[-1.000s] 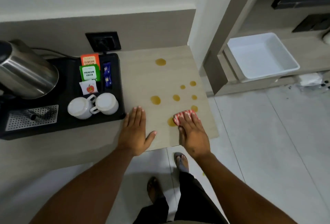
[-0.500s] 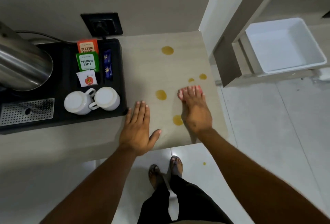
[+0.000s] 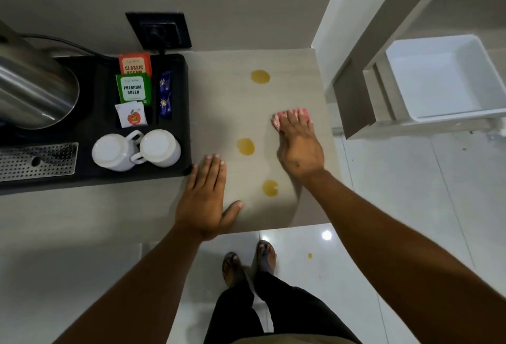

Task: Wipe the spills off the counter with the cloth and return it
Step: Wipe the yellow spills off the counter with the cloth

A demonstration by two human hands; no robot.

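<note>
My right hand [image 3: 298,143] presses flat on a red and white cloth [image 3: 276,120] near the right side of the beige counter [image 3: 224,102]; only the cloth's far edge shows past my fingertips. Three amber spills lie on the counter: a far spill [image 3: 260,76], a middle spill [image 3: 245,146] left of my right hand, and a near spill [image 3: 270,187] with a wiped notch on its right. My left hand [image 3: 204,201] rests flat with fingers spread on the counter's near edge, holding nothing.
A black tray [image 3: 180,113] at the left holds a steel kettle [image 3: 30,83], two upturned white cups [image 3: 137,149], tea sachets [image 3: 134,80] and a drip grid [image 3: 38,161]. A white bin [image 3: 443,78] sits on a shelf at the right. One amber drop [image 3: 309,255] lies on the floor tiles.
My right hand has slid the cloth away from me along the counter's right side. The small spills there no longer show. My left hand stayed in place.
</note>
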